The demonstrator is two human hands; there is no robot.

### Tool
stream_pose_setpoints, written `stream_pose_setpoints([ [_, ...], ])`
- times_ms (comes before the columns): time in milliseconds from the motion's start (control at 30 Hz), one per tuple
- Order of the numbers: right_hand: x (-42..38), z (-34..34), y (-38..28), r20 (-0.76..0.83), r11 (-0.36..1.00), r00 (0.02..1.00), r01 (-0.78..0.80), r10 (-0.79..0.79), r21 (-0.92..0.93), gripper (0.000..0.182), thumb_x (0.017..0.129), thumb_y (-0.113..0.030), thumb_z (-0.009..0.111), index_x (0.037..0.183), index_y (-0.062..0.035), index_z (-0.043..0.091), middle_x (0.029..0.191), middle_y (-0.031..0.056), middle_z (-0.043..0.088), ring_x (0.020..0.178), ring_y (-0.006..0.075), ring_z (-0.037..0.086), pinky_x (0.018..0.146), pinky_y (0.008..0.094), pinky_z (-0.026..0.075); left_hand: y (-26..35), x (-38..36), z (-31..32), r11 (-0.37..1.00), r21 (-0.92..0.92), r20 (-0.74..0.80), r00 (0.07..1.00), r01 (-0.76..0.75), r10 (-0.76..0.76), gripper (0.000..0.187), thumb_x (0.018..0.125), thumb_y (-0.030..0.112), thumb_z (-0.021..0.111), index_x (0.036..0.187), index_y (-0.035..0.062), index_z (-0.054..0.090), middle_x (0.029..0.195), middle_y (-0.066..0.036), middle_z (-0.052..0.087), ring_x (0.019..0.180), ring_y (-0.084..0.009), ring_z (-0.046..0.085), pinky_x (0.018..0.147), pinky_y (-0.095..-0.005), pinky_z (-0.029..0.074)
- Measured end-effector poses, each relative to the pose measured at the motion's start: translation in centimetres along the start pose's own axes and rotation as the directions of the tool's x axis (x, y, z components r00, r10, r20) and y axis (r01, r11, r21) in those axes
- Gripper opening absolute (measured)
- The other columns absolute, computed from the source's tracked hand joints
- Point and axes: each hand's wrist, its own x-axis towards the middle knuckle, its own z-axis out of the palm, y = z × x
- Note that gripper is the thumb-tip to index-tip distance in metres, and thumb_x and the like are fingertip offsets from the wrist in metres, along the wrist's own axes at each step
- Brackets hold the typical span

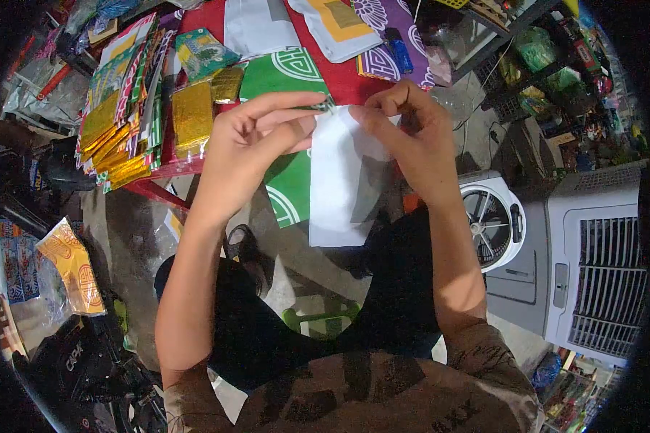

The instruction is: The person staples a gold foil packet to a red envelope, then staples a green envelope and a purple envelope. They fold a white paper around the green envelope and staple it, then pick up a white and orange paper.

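Observation:
A white paper sheet [336, 173] hangs upright in front of me, its lower end over my lap, with a shadow across its right half. My left hand [263, 137] is at its top left corner, the thumb and fingers closed on that edge and the index finger stretched along the top. By that fingertip is a small clear, greenish bit [329, 105] that I cannot make out. My right hand [415, 130] pinches the top right part of the sheet, fingers curled. Behind the sheet, a green printed sheet [285, 195] with white patterns hangs over the table edge.
On the red table [325, 68] lie stacked colourful paper packs [126, 101], gold paper packs [193, 119], white packs [260, 29] and a blue object [397, 49]. A fan [484, 224] and grey air cooler [599, 260] stand to the right. A yellow pack [76, 267] lies left.

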Motion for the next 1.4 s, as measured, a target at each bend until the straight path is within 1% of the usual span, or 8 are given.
stream_pose_setpoints([
  [167, 0.2, -0.1, 0.7, -0.016, 0.998, 0.998, 0.059, -0.059, -0.034, 0.027, 0.085, -0.009, 0.079, 0.080, -0.0062, 0.053, 0.083, -0.0005, 0.063, 0.077, 0.0054, 0.054, 0.069, 0.0232, 0.046, 0.2, 0.0, 0.4, 1.000, 0.006, -0.023, 1.000, -0.002, 0.002, 0.034, 0.092, 0.005, 0.070, 0.125, -0.0003, 0.066, 0.105, -0.007, 0.074, 0.093, -0.0082, 0.067, 0.084, -0.0224, 0.053],
  [367, 0.1, -0.2, 0.5, 0.001, 0.999, 1.000, 0.013, -0.013, -0.046, 0.022, 0.086, -0.014, 0.080, 0.082, -0.0050, 0.059, 0.083, -0.0011, 0.064, 0.077, 0.0058, 0.055, 0.070, 0.0248, 0.046, -0.2, 0.2, 0.4, 1.000, 0.018, -0.059, 0.998, -0.012, 0.013, 0.035, 0.091, 0.004, 0.073, 0.125, 0.0007, 0.066, 0.102, -0.007, 0.075, 0.089, -0.0069, 0.066, 0.081, -0.0211, 0.052],
  [667, -0.2, -0.1, -0.1, 0.148, 0.993, 0.987, -0.047, 0.063, -0.109, 0.030, 0.088, -0.028, 0.080, 0.101, -0.0025, 0.072, 0.091, 0.0017, 0.069, 0.084, 0.0078, 0.061, 0.076, 0.0246, 0.049, -0.3, 0.1, 0.4, 0.993, 0.112, -0.016, 0.999, -0.039, 0.042, 0.039, 0.091, 0.009, 0.075, 0.128, 0.0032, 0.065, 0.101, -0.006, 0.075, 0.087, -0.0065, 0.067, 0.081, -0.0221, 0.054],
  [767, -0.2, 0.2, 0.0, 0.141, 0.991, 0.981, -0.132, 0.135, -0.030, 0.028, 0.087, -0.027, 0.081, 0.097, -0.0032, 0.072, 0.090, 0.0010, 0.069, 0.084, 0.0070, 0.061, 0.075, 0.0241, 0.049, -0.3, 0.1, 0.6, 0.995, 0.094, -0.019, 0.999, -0.030, 0.032, 0.038, 0.091, 0.007, 0.074, 0.127, 0.0021, 0.065, 0.100, -0.006, 0.075, 0.087, -0.0066, 0.067, 0.080, -0.0213, 0.053],
  [867, 0.0, 0.3, 0.5, 0.108, 0.999, 0.993, -0.035, 0.037, -0.014, 0.024, 0.086, -0.025, 0.081, 0.095, -0.0042, 0.072, 0.089, 0.0001, 0.068, 0.084, 0.0062, 0.060, 0.075, 0.0234, 0.048, -0.3, 0.0, 0.8, 0.996, 0.090, -0.042, 0.999, -0.013, 0.017, 0.036, 0.090, 0.003, 0.073, 0.125, 0.0005, 0.065, 0.099, -0.007, 0.075, 0.088, -0.0063, 0.066, 0.079, -0.0202, 0.052],
  [1033, 0.0, 0.2, 0.0, 0.123, 0.997, 0.989, -0.079, 0.079, -0.003, 0.022, 0.086, -0.023, 0.081, 0.092, -0.0044, 0.071, 0.088, -0.0006, 0.068, 0.084, 0.0059, 0.060, 0.075, 0.0232, 0.048, -0.2, 0.2, 0.6, 1.000, 0.025, -0.060, 0.998, -0.001, 0.002, 0.038, 0.090, 0.003, 0.073, 0.127, 0.0013, 0.064, 0.099, -0.008, 0.075, 0.087, -0.0068, 0.067, 0.079, -0.0203, 0.052],
  [1233, 0.0, 0.0, 0.0, 0.132, 0.996, 0.988, -0.078, 0.082, -0.034, 0.024, 0.086, -0.023, 0.081, 0.094, -0.0030, 0.072, 0.090, 0.0004, 0.070, 0.084, 0.0067, 0.061, 0.076, 0.0238, 0.050, -0.1, 0.1, 0.4, 0.998, 0.065, -0.024, 1.000, -0.014, 0.016, 0.043, 0.093, 0.007, 0.071, 0.134, 0.0027, 0.059, 0.105, -0.011, 0.075, 0.095, -0.0125, 0.070, 0.087, -0.0281, 0.058],
  [1400, -0.2, 0.3, 0.1, 0.130, 0.995, 0.988, -0.077, 0.084, -0.058, 0.025, 0.086, -0.024, 0.081, 0.095, -0.0023, 0.073, 0.089, 0.0015, 0.070, 0.083, 0.0075, 0.062, 0.075, 0.0243, 0.050, -0.3, 0.1, 0.5, 0.996, 0.084, -0.025, 0.999, -0.031, 0.033, 0.042, 0.094, 0.006, 0.069, 0.134, 0.0020, 0.058, 0.106, -0.012, 0.075, 0.096, -0.0130, 0.070, 0.088, -0.0285, 0.058],
])
